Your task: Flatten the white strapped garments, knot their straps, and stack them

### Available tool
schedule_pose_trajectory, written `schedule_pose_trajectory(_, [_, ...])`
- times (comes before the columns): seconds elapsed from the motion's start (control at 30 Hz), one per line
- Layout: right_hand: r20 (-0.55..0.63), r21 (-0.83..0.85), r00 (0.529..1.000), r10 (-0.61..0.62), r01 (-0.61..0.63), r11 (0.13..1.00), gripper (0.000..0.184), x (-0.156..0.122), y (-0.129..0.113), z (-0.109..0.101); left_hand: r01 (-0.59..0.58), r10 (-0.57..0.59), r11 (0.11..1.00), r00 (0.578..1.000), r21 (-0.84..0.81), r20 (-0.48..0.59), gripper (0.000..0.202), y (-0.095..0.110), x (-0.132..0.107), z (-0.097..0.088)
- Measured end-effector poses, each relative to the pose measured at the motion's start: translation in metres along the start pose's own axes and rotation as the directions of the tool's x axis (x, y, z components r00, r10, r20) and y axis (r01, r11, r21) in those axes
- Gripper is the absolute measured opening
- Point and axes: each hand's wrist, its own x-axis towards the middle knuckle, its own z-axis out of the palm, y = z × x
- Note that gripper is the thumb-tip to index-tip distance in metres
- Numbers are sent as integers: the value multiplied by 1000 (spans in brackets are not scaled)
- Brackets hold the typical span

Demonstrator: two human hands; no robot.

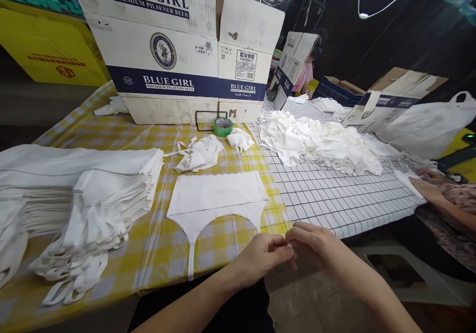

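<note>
A flat white fabric top with straps (219, 194) lies left and to the far side of the curled left hand (262, 257) and right hand (316, 241); any grip is unclear.

White garment piece (219, 199) lying flat on the table (147, 261), wavy edge facing away. Seam running across its body; near edge curving in a deep arch. One narrow strap (191, 261) extending straight to the table's near edge; other side tapering toward the left hand (258, 257), its end staying hidden.
</note>
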Motion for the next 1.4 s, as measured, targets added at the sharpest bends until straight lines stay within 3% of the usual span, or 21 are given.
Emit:
schedule_pose_trajectory(0.07, [-35, 42, 999, -29, 30, 999, 19, 8, 4, 6, 3, -4, 1000, 998, -16, -55, 39, -1, 1, 0])
schedule_pose_trajectory(0.23, [-336, -84, 940, -68, 42, 996, 32, 17, 23, 31, 19, -40, 995, 977, -103, -209, 43, -7, 0, -5])
schedule_pose_trajectory(0.4, [-386, -228, 906, -172, 87, 970, 30, 22, 32, 62, -1, -46, 981, 971, -195, -235, 42, -6, -1, -7])
schedule_pose_trajectory(0.53, [-429, -219, 884, -186, 97, 971, 19, 32, 32, 79, 14, -66, 967, 978, -252, -197, 42, -9, -1, -6])
schedule_pose_trajectory(0.63, [-468, -33, 877, -112, 110, 993, 18, 42, 31, 81, 11, -33, 996, 970, -90, -239, 43, -11, 1, -19])
schedule_pose_trajectory(0.7, [-501, 216, 864, 45, 75, 974, 14, 49, 29, 80, -2, 79, 978, 930, 210, -360, 33, -13, 4, -38])
schedule_pose_trajectory(0.77, [-446, 508, 861, 243, 21, 861, 10, 58, 27, 80, 49, 260, 826, 852, 562, -455, 15, -15, 9, -64])
schedule_pose_trajectory(0.83, [-309, 746, 881, 358, -9, 666, 14, 67, 26, 81, 138, 383, 591, 819, 795, -427, 11, -19, 15, -91])
schedule_pose_trajectory(0.9, [-193, 886, 908, 373, -3, 464, 18, 76, 26, 87, 180, 394, 390, 854, 903, -340, 18, -22, 20, -113])
schedule_pose_trajectory(0.97, [-118, 954, 919, 376, -1, 300, 20, 85, 28, 95, 172, 365, 251, 895, 953, -258, 21, -24, 25, -127])
schedule_pose_trajectory(1.03, [-61, 982, 917, 395, -16, 188, 24, 93, 31, 103, 147, 343, 141, 920, 979, -187, 15, -24, 28, -134])
schedule_pose_trajectory(1.1, [-29, 990, 915, 403, -31, 140, 26, 99, 34, 108, 110, 323, 41, 939, 993, -118, 6, -23, 32, -137])
schedule_pose_trajectory(1.17, [-37, 987, 915, 402, -30, 160, 26, 104, 35, 110, 75, 300, -51, 952, 996, -56, 9, -23, 35, -139])
schedule_pose_trajectory(1.27, [-84, 947, 922, 378, -43, 317, 25, 112, 36, 106, 35, 277, -142, 961, 989, 5, 19, -26, 38, -144])
schedule_pose_trajectory(1.33, [-119, 879, 929, 350, -65, 472, 24, 117, 37, 104, 28, 284, -136, 959, 990, 12, 19, -27, 38, -147])
schedule_pose_trajectory(1.4, [-162, 790, 929, 333, -80, 608, 23, 124, 37, 103, 42, 307, -62, 951, 997, -21, 15, -26, 39, -149])
